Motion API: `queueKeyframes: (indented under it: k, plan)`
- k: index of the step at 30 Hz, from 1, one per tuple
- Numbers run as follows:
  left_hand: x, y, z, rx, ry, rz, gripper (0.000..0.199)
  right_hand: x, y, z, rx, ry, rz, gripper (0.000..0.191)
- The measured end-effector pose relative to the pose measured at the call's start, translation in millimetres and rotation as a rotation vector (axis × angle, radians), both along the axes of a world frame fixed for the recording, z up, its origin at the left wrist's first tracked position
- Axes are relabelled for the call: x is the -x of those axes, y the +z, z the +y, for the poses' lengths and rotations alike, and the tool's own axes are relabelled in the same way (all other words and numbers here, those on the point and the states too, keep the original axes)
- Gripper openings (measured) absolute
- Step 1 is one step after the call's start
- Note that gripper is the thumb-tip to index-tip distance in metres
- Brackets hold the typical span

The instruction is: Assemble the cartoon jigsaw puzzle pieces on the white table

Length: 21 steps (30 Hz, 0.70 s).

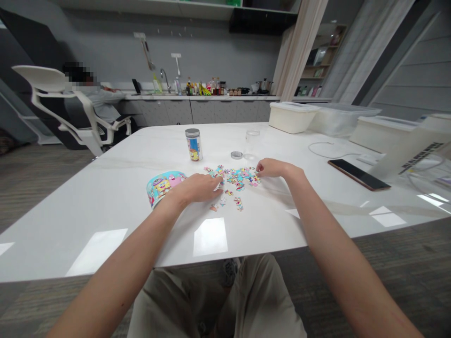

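Note:
Small colourful jigsaw puzzle pieces (241, 175) lie in a loose heap on the white table (134, 249), with a few stray ones nearer the front edge. My left hand (202, 187) rests at the heap's left side, thumb and fingers apart over the pieces. At the right edge of the heap, my right hand (272, 167) has its fingertips pinched together on a puzzle piece, mostly hidden by the fingers. Partly behind my left forearm lies a cartoon-printed sheet (162, 184) with a curved edge.
Behind the heap stand a lidded jar (193, 144) with a cartoon print, a clear open jar (252, 143) and a metal-rimmed lid (237, 154). To the right are a phone (358, 174), a cable and storage boxes (293, 117). A person sits on a chair (45, 96) at back left.

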<state>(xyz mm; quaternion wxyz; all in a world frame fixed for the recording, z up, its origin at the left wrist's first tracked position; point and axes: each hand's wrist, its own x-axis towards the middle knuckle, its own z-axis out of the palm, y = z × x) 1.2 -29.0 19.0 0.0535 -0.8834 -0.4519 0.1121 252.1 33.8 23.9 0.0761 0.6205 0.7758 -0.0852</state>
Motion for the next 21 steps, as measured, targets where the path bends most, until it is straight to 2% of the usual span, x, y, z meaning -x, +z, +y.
queueKeyframes:
  k: [6,9,12,16,21]
  plan:
    - [-0.5,-1.5,0.8,0.006,0.002,-0.004,0.039,-3.3,0.6,-1.0,0.066,0.000,0.067,0.025]
    - [-0.8,-0.7,0.6,0.013,0.002,0.000,0.039,-1.8,2.9,-3.6,0.020,-0.005,0.073,0.035]
    - [-0.9,1.0,-0.3,0.014,-0.002,0.006,0.039,-0.5,6.0,-7.5,0.053,-0.032,0.076,0.042]
    - [-1.0,2.2,-1.5,0.022,0.000,0.010,0.039,-2.3,7.3,-9.4,0.129,-0.079,0.092,0.039]
    - [-1.3,1.6,-1.4,0.026,0.007,0.003,0.041,-6.3,3.0,-4.4,0.075,-0.032,0.075,0.033]
